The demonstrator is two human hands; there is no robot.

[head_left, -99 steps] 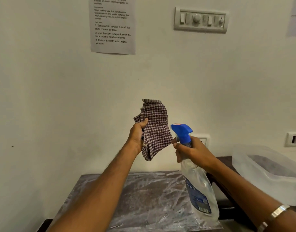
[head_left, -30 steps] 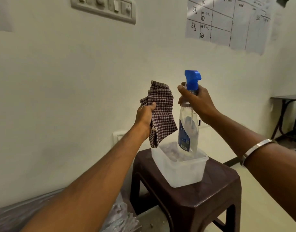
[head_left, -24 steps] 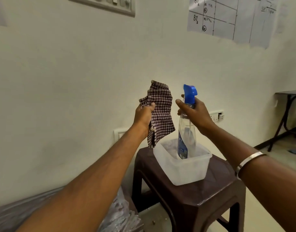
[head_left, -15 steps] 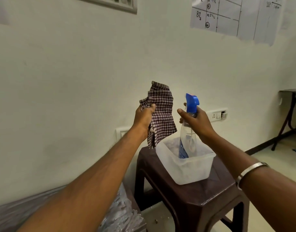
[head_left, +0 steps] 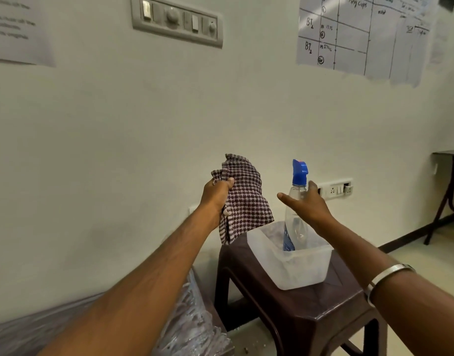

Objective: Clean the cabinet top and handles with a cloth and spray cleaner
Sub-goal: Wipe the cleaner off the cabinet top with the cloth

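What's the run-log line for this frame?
left hand: gripping checked cloth | right hand: open beside spray bottle | bottle: upright in plastic tub on stool

Plain indoor workroom, likely office or training space — hand-ruled paper chart (head_left: 362, 34) and printed notice sheet (head_left: 15, 29) taped to cream wall, grey switch panel (head_left: 177, 21) between them.

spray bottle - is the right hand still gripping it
No: the right hand is open beside the spray bottle, which stands in the plastic tub.
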